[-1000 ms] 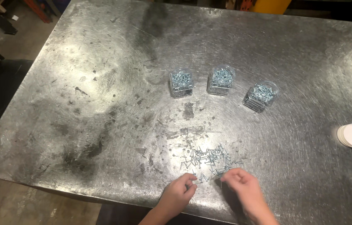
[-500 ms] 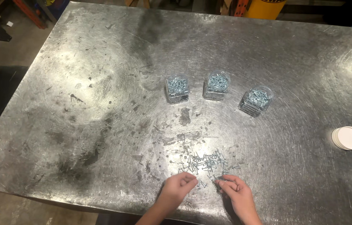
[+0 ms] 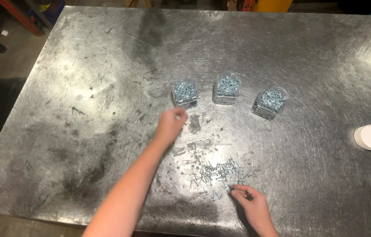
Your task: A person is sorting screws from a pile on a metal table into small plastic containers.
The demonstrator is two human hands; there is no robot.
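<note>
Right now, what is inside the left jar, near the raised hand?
The left jar is clear and open, filled with small silver screws. The left hand is just in front of it. What lies at the jar's bottom is covered by the screws.

The left arm is stretched forward and up across the view, bare from the elbow; the left hand (image 3: 170,124) is held at its far end with the fingers curled inward and the fingertips drawn together, seemingly pinched, though the blur keeps this from being told for certain; the right hand (image 3: 250,206) is kept low and near the body, palm down, its thumb and forefinger brought close together at the tips, the other fingers loosely bent.
</note>
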